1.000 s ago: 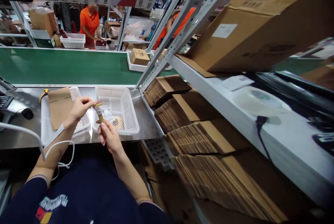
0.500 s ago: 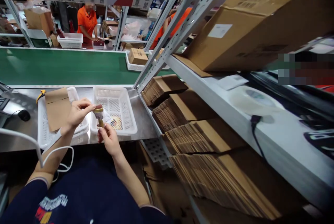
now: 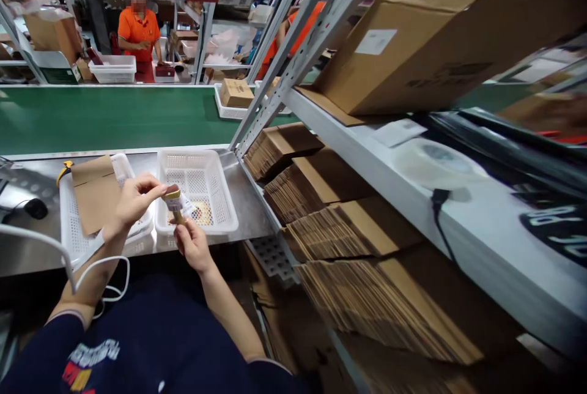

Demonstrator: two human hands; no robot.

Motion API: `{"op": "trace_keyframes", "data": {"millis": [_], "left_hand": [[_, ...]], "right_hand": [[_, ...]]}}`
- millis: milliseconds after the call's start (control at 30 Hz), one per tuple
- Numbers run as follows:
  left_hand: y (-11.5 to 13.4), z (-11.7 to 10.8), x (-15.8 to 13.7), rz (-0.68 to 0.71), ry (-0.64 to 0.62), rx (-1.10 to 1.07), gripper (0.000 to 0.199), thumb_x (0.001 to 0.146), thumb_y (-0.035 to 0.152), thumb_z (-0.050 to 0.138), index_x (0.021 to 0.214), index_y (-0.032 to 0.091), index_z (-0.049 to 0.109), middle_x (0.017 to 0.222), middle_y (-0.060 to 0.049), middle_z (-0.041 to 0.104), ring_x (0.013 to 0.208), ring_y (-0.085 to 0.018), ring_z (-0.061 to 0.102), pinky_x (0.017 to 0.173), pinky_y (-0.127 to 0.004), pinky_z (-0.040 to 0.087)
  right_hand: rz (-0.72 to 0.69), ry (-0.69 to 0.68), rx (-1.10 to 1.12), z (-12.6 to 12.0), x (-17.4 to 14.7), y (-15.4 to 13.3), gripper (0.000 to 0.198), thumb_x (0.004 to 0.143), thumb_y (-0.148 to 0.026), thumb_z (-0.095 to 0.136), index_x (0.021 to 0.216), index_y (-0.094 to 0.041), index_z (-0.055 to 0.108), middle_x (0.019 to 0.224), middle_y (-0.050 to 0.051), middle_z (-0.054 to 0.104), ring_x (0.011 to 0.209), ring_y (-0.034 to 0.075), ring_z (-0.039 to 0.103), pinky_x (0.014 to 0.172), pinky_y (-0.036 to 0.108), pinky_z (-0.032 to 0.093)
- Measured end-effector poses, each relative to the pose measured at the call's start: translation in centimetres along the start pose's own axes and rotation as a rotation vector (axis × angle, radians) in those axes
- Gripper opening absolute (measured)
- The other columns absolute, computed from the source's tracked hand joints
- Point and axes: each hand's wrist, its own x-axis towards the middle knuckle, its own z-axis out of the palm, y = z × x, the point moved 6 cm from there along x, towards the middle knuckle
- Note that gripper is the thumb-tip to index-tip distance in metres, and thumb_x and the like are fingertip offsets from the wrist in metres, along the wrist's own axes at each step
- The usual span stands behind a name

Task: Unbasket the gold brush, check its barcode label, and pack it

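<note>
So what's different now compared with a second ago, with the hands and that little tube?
Very little. The left hand still pinches the top of the small tube and the right hand still holds its lower end, over the front of the white basket. Only the camera view shifted slightly. The flat cardboard piece stays on the other basket.

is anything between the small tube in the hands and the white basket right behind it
Nothing visible. The small tube is pinched by the left hand at its top and the right hand at its bottom, just above the near rim of the white basket, which is open-topped.
</note>
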Motion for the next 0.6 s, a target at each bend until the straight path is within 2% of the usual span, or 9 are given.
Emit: {"op": "trace_keyframes", "data": {"millis": [167, 300, 467, 600], "left_hand": [[-0.6, 0.6, 1.2, -0.089, -0.124, 0.091, 0.038, 0.075, 0.053, 0.085, 0.073, 0.015, 0.080, 0.074, -0.009, 0.071, 0.069, -0.017, 0.058, 0.062, -0.026, 0.041], [-0.8, 0.9, 1.7, -0.131, -0.221, 0.092, 0.037, 0.075, 0.051, 0.085, 0.078, 0.014, 0.081, 0.078, -0.011, 0.073, 0.071, -0.019, 0.061, 0.062, -0.027, 0.044], [-0.1, 1.0, 2.1, -0.100, -0.211, 0.030, 0.035, 0.075, 0.048, 0.085, 0.070, 0.014, 0.077, 0.071, -0.009, 0.070, 0.066, -0.017, 0.060, 0.061, -0.027, 0.043], [0.1, 0.9, 2.1, -0.079, -0.191, 0.021, 0.035, 0.074, 0.047, 0.087, 0.069, 0.014, 0.077, 0.070, -0.008, 0.069, 0.066, -0.016, 0.059, 0.062, -0.026, 0.044]], "right_hand": [[0.055, 0.022, 0.062, 0.2, -0.4, -0.7, 0.061, 0.094, -0.076, 0.062, 0.111, -0.018, 0.064, 0.062, -0.008, 0.047, 0.040, 0.005, 0.031, 0.037, 0.021, 0.026], [0.049, 0.020, 0.051, 0.1, -0.7, -1.3, 0.060, 0.094, -0.075, 0.063, 0.110, -0.017, 0.064, 0.062, -0.008, 0.050, 0.039, 0.005, 0.034, 0.037, 0.021, 0.026], [0.100, 0.007, 0.056, 0.0, -0.8, -1.2, 0.063, 0.091, -0.078, 0.065, 0.107, -0.018, 0.062, 0.069, -0.005, 0.058, 0.040, 0.006, 0.045, 0.037, 0.020, 0.031], [0.119, -0.009, 0.066, 0.0, -0.9, -1.5, 0.069, 0.089, -0.079, 0.066, 0.119, -0.017, 0.063, 0.070, -0.004, 0.060, 0.040, 0.007, 0.048, 0.037, 0.020, 0.033]]}}
